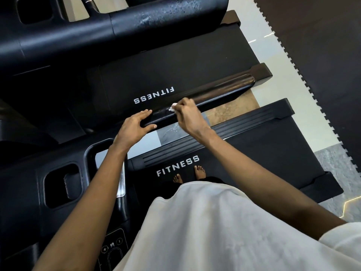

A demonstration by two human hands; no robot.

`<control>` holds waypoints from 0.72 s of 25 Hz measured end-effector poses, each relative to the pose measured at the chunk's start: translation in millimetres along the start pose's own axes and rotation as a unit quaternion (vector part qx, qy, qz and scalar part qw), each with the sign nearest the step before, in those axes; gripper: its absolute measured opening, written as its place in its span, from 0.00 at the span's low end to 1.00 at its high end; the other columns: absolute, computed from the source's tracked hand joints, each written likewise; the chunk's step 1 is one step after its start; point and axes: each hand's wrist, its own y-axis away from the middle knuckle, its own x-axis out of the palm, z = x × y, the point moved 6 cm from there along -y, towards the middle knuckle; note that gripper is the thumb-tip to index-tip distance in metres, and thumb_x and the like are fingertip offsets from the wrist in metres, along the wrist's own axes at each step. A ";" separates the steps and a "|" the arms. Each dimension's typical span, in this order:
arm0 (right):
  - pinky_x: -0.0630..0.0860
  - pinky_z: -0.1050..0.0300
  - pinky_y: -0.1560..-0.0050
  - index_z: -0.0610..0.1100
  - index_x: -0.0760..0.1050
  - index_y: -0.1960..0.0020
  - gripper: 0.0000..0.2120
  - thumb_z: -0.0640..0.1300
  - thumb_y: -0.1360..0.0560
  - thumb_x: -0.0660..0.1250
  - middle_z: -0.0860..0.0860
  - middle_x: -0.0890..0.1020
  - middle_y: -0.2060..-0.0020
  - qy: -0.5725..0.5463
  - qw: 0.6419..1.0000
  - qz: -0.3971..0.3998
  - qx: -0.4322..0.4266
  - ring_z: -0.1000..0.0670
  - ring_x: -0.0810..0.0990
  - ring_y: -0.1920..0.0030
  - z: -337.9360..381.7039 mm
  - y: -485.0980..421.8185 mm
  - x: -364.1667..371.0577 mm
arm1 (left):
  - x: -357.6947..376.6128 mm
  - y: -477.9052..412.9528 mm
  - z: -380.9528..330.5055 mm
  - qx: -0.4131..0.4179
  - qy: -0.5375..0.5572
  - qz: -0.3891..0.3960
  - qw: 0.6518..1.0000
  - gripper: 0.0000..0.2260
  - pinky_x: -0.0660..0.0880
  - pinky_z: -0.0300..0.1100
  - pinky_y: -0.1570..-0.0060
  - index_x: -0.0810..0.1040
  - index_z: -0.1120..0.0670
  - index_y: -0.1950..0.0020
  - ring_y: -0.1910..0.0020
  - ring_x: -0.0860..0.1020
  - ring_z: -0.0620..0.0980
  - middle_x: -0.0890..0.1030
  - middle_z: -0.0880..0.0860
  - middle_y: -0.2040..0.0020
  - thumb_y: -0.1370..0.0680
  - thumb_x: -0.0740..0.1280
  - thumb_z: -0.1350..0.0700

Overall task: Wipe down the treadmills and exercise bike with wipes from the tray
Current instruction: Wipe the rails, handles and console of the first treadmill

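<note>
Right hand (187,114) is clamped in a fingertip pinch on a small crumpled white wipe (172,108). It presses the wipe onto the glossy black handrail (224,89) of the far black treadmill (136,75). Wipe sits toward the rail's near end, mostly hidden under the fingertips. Left hand (134,126) is just beside it and holds nothing, fingers apart and fairly straight, fingers over the rail tip and thumb under. Can't tell if it bears real weight on the rail.

Risks, as I judge them:
- **Dropped wipe:** it's a tiny wad held only at the fingertips. A long stroke toward the rail's far end could roll it out of the pinch and into the tiled floor gap (224,112) between the machines.
- **Poor coverage:** a small wad gives thin contact, so streaks or a missed underside are likely.
- **Lost balance:** person stands on bare feet (199,171) on the near black treadmill belt (254,149) marked FITNESS, leaning across the gap. Reaching further shifts weight forward. If the left hand slips on a damp rail, balance goes.
- **Accidental button press:** black console with buttons (23,192) lies right under the left forearm.
- **No fresh wipe to hand:** wipe tray is not in view, so getting one probably means stepping off.
</note>
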 end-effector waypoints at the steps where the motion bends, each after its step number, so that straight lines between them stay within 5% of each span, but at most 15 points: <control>1: 0.76 0.53 0.49 0.36 0.82 0.43 0.13 0.39 0.18 0.59 0.42 0.78 0.50 0.013 1.000 -0.016 0.018 0.46 0.73 0.50 -7.5 -2.2 -5.9 | -3.0 3.4 4.3 0.002 -0.007 -0.002 1.000 0.29 0.56 0.33 0.29 0.72 0.50 0.24 0.24 0.65 0.43 0.71 0.49 0.25 0.24 0.75 0.49; 4: 0.77 0.50 0.47 0.36 0.82 0.45 0.13 0.37 0.19 0.59 0.42 0.78 0.50 0.064 0.996 -0.042 0.054 0.45 0.73 0.49 -15.6 -6.3 -9.1 | -6.1 9.7 14.9 0.006 -0.006 -0.016 1.000 0.29 0.56 0.35 0.28 0.71 0.50 0.24 0.24 0.64 0.43 0.71 0.50 0.25 0.24 0.75 0.48; 10: 0.72 0.58 0.51 0.37 0.79 0.38 0.14 0.34 0.20 0.60 0.42 0.77 0.49 -0.002 0.998 0.006 -0.060 0.46 0.73 0.49 34.2 11.3 26.5 | -3.2 6.8 26.6 0.023 -0.004 -0.042 0.999 0.29 0.61 0.46 0.23 0.73 0.46 0.25 0.24 0.65 0.43 0.73 0.48 0.26 0.25 0.74 0.43; 13: 0.72 0.69 0.53 0.39 0.76 0.43 0.07 0.35 0.20 0.63 0.46 0.74 0.50 -0.145 0.986 -0.073 0.049 0.52 0.74 0.54 8.3 34.6 15.9 | -2.7 7.2 29.7 0.028 0.004 -0.056 0.998 0.29 0.62 0.47 0.23 0.73 0.46 0.26 0.25 0.66 0.42 0.73 0.47 0.27 0.25 0.74 0.42; 15: 0.73 0.72 0.56 0.43 0.74 0.49 0.05 0.34 0.23 0.67 0.48 0.76 0.53 -0.262 0.924 -0.144 0.237 0.52 0.77 0.55 -16.7 44.6 26.5 | -2.7 7.4 29.6 0.027 0.010 -0.064 0.998 0.28 0.62 0.47 0.23 0.74 0.46 0.26 0.25 0.66 0.42 0.74 0.47 0.27 0.25 0.74 0.43; 18: 0.79 0.62 0.54 0.44 0.75 0.56 0.07 0.34 0.24 0.70 0.51 0.81 0.62 -0.487 0.681 -0.212 0.505 0.52 0.80 0.59 -39.0 53.5 63.8 | -3.3 8.4 28.8 0.030 0.015 -0.072 0.997 0.28 0.62 0.48 0.23 0.74 0.46 0.27 0.25 0.67 0.42 0.74 0.48 0.27 0.26 0.75 0.43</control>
